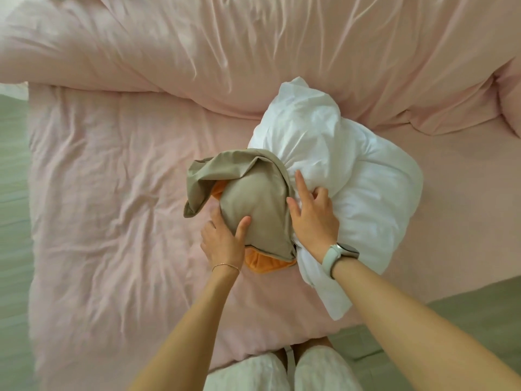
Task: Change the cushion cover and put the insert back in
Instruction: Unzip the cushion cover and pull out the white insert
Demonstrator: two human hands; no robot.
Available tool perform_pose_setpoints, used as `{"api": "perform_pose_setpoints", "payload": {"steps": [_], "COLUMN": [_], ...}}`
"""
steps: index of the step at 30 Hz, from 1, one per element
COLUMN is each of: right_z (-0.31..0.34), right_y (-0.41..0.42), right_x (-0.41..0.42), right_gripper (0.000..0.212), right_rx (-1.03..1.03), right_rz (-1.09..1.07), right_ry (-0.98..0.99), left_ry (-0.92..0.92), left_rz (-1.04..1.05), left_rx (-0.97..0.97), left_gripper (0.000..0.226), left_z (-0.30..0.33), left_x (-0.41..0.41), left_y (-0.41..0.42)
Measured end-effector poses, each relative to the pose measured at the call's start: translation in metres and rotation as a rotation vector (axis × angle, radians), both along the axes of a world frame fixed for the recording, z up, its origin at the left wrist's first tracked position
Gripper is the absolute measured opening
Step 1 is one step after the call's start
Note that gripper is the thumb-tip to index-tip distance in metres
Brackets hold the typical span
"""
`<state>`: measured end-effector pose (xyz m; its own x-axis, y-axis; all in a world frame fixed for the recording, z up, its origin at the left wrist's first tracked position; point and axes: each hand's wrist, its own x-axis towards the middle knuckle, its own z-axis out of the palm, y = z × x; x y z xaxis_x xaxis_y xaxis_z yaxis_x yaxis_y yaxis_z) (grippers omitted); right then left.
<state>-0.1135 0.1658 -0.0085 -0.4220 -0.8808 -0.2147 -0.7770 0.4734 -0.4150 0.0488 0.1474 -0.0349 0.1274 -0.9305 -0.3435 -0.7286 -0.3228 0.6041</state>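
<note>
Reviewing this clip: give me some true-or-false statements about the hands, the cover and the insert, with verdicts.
1. The left hand grips the beige cover. True.
2. The white insert sits fully inside the cover. False: most of it lies outside, to the right.
3. The watch is on the left wrist. False: it is on the right wrist.
4. The right hand grips the white insert. True.
5. The bedding is blue. False: it is pink.

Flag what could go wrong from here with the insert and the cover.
1. Most of the white insert sits bunched outside the beige cover, so it may jam or twist at the opening.
2. The left hand holds the cover at one spot only, so a push from the right hand could shift it.
</note>
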Motion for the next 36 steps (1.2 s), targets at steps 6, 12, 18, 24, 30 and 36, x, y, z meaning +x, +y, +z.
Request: {"api": "perform_pose_setpoints", "payload": {"steps": [6,12,18,24,30,36], "right_z": [-0.006,0.013,0.061,0.078,0.057,0.080], "right_y": [0.004,0.003,-0.021,-0.028,-0.023,-0.060], "right_x": [-0.028,-0.040,-0.068,-0.069,-0.007,0.005], "right_gripper": [0.036,0.018,0.023,0.021,0.021,0.039], "right_rx": [-0.157,-0.322,-0.415,-0.216,-0.009,0.229], "right_rz": [-0.050,-0.155,-0.408,-0.286,0.097,0.110], "right_ry": [-0.286,-0.220,-0.164,-0.148,-0.161,-0.036], "left_ry": [0.044,0.060,-0.127,-0.397,0.001,0.446], "left_rz": [-0.120,-0.152,-0.050,0.253,0.418,0.675], "left_rx": [-0.159,-0.336,-0.505,-0.426,-0.486,-0.628], "left_gripper": [0.062,0.064,0.051,0.032,0.019,0.015], "left_z": [0.020,0.040,0.073,0.100,0.129,0.214], "left_x": [-0.001,0.006,0.045,0.139,0.132,0.095], "left_y": [-0.016,-0.021,-0.050,-0.068,-0.081,-0.167]}}
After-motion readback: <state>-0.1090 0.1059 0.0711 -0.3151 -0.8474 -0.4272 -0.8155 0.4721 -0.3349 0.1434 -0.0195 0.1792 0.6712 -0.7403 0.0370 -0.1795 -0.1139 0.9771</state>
